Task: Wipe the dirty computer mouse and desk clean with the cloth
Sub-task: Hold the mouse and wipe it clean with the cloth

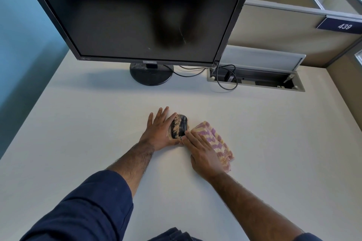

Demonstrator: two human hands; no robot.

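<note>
Now | mouse (179,126) crumb-coated, on table (98,123) | left hand (158,133) flat, fingers straight, against mouse's left side, likely bracing it | right hand (203,152) flat, pressing cloth (215,139) just right of mouse, likely lining up the wipe

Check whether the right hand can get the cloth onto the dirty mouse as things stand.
Probably yes. The right hand presses the cloth right beside the mouse, its fingers at the mouse's edge; the left hand lies only against the other side.
</note>
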